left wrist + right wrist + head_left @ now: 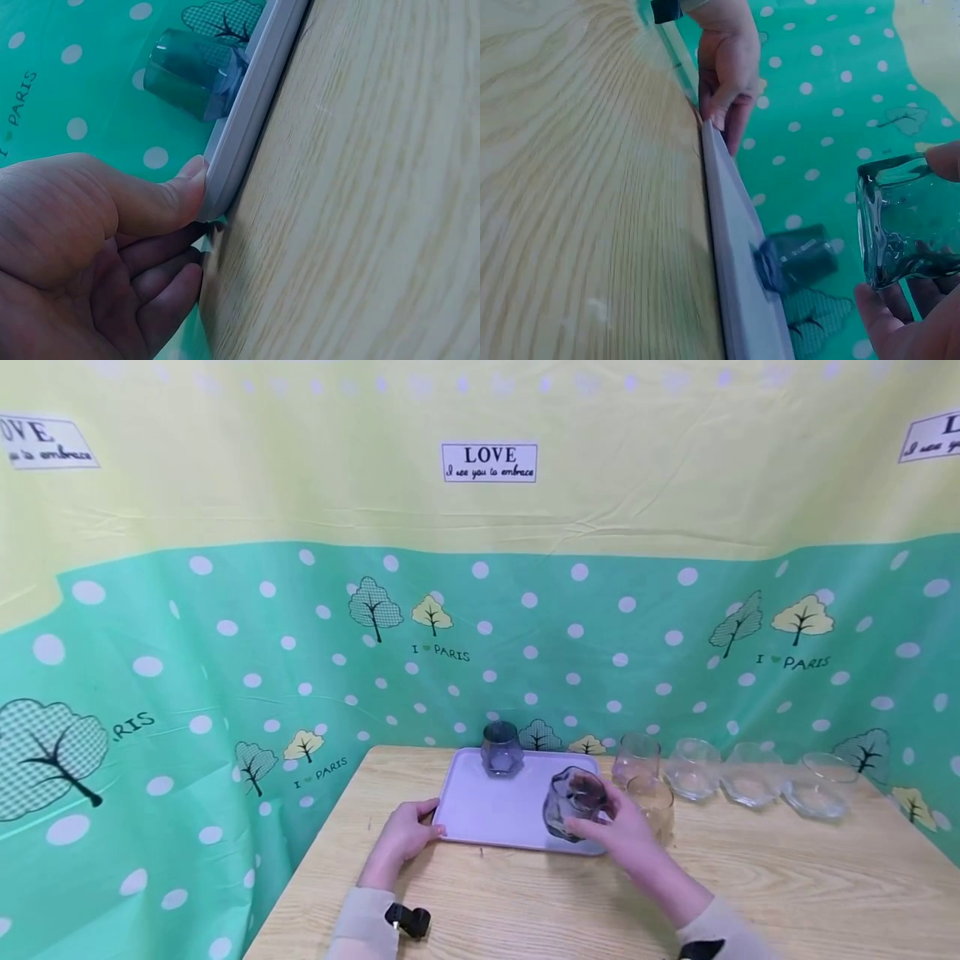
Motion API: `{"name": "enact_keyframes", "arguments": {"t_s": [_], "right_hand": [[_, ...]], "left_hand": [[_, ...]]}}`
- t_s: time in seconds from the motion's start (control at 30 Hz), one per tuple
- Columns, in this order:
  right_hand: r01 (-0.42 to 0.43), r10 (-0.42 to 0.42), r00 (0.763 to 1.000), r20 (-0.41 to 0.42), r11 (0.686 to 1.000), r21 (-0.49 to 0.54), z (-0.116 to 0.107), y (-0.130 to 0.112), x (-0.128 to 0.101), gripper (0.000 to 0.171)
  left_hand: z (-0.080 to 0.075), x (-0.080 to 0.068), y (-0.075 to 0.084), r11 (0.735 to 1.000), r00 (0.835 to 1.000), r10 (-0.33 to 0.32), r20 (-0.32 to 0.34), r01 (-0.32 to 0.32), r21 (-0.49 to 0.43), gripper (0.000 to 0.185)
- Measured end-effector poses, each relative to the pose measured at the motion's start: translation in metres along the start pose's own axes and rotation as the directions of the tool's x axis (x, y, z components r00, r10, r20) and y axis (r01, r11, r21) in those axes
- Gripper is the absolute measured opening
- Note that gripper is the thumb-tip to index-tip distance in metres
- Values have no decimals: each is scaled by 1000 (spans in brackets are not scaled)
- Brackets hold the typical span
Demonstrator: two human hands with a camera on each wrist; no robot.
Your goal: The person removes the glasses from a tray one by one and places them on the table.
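Lower middle of the head view, there's the dark glass point(574, 804), smoky grey and faceted, held above the near right corner of the tray point(487, 810), clearly lifted and tilted a little (the right-wrist view shows its thick clear walls, at the right edge of frame). The tray is pale lilac, flat, low-rimmed, lying level on the wood. At its far edge, centre frame, a second grey glass point(501, 749) stands upright, well apart from the first.
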State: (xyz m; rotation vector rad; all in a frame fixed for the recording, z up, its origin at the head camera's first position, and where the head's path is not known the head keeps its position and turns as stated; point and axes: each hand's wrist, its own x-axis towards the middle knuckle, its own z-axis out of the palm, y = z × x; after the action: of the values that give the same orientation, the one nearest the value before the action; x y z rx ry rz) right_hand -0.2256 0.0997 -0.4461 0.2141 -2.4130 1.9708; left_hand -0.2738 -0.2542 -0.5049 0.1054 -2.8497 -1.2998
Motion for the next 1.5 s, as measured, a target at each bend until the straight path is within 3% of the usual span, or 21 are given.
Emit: {"name": "enact_keyframes", "arguments": {"t_s": [0.37,0.77,1.07,1.3,1.5], "right_hand": [[107,-109,994,-28,992,-70,-78,7,-33,76],[82,-137,976,-171,952,-294,-144,26,-40,67],[-68,-30,972,-234,915,-398,-172,38,-34,77],[-168,112,978,-178,927,-337,-175,53,-31,95],[-198,154,975,-162,931,-305,-177,63,-25,101]], "left_hand": [[0,-1,0,1000,1000,-15,11,15,-6,55],[-3,0,5,1000,1000,-15,13,15,-1,54],[-1,-2,5,1000,1000,-18,15,18,0,54],[-2,-1,5,1000,1000,-11,15,11,7,54],[-1,0,4,1000,1000,-23,17,23,0,54]]}}
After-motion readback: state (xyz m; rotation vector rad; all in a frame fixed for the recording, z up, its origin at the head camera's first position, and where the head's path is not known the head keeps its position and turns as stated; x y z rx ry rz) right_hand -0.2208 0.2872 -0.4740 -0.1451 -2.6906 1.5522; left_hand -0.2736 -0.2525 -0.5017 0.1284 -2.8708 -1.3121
